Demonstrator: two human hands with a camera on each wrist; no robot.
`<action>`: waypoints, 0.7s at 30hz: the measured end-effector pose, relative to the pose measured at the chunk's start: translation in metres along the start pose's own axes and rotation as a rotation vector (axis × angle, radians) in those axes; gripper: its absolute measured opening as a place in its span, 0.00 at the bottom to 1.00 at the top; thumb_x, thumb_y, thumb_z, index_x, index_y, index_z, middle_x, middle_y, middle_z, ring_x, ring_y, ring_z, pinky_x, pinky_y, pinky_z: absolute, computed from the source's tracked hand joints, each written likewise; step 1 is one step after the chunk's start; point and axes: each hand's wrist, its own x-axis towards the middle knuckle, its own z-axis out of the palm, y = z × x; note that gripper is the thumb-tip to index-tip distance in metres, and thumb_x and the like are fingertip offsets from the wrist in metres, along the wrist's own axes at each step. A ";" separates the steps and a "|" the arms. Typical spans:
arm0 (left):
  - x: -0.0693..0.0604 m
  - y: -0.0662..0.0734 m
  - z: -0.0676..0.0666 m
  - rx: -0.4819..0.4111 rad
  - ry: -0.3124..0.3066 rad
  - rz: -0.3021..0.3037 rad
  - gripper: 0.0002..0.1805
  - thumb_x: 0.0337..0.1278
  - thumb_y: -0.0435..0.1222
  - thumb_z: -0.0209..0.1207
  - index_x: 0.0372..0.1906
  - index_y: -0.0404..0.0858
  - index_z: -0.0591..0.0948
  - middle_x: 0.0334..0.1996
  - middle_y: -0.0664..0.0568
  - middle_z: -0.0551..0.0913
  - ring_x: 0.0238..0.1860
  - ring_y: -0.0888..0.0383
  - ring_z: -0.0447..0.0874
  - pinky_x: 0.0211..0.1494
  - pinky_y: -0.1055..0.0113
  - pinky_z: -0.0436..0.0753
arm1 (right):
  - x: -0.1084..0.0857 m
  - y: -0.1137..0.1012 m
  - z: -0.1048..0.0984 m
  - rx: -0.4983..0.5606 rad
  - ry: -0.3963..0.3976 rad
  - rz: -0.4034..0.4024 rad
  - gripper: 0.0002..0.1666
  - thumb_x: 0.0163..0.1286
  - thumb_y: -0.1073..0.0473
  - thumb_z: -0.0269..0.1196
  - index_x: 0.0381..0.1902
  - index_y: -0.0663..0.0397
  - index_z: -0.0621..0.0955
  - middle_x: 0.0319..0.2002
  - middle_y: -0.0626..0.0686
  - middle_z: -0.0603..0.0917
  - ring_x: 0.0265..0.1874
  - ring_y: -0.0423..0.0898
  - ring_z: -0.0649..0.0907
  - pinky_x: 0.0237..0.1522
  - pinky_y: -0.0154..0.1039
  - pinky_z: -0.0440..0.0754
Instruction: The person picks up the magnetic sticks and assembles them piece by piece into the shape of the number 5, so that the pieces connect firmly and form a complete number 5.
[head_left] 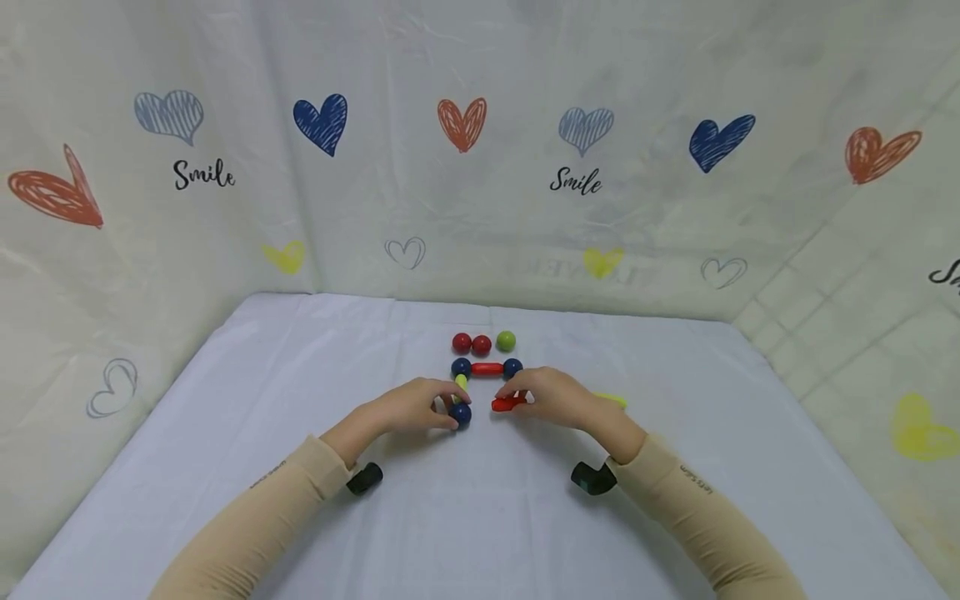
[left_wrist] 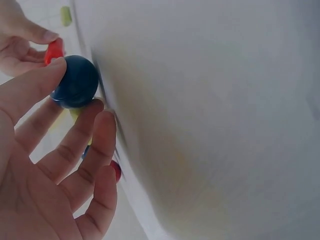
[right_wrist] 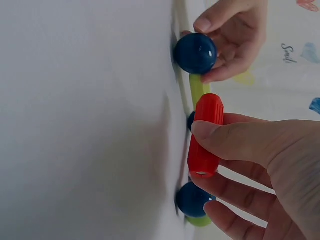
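My left hand (head_left: 416, 404) pinches a dark blue ball (head_left: 460, 414) between thumb and fingers, low over the white table. A yellow-green rod (head_left: 461, 383) runs from this ball back to a second blue ball (head_left: 461, 367). From there a red rod (head_left: 487, 369) reaches across to a third blue ball (head_left: 513, 367). My right hand (head_left: 555, 396) grips another red rod (right_wrist: 206, 135), thumb on one side and fingers behind it; a small pale spot shows at its end. This rod is apart from the ball in my left hand.
Two red balls (head_left: 472, 343) and a green ball (head_left: 506, 341) lie in a row behind the joined pieces. Another yellow-green rod (head_left: 613, 400) is partly hidden by my right forearm. A heart-printed white backdrop (head_left: 525, 208) rises behind the table (head_left: 480, 517).
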 end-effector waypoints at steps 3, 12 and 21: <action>0.000 0.000 0.000 -0.001 -0.001 -0.002 0.21 0.64 0.37 0.69 0.61 0.47 0.82 0.46 0.55 0.84 0.44 0.56 0.82 0.53 0.56 0.82 | 0.002 -0.003 0.003 0.010 -0.002 0.002 0.18 0.66 0.64 0.72 0.54 0.50 0.88 0.46 0.45 0.88 0.43 0.43 0.83 0.50 0.42 0.83; -0.001 -0.001 -0.001 0.002 -0.011 0.004 0.20 0.64 0.37 0.69 0.61 0.46 0.82 0.47 0.53 0.84 0.44 0.56 0.82 0.53 0.56 0.82 | 0.010 -0.008 0.013 0.045 -0.026 0.012 0.17 0.66 0.62 0.73 0.53 0.49 0.88 0.47 0.45 0.88 0.43 0.42 0.83 0.49 0.40 0.83; -0.001 0.000 -0.001 -0.002 0.002 0.004 0.20 0.64 0.37 0.69 0.60 0.46 0.82 0.48 0.52 0.85 0.47 0.56 0.82 0.55 0.54 0.81 | 0.011 -0.011 0.021 0.059 -0.011 -0.052 0.18 0.65 0.63 0.74 0.53 0.53 0.88 0.46 0.47 0.89 0.45 0.43 0.85 0.51 0.40 0.84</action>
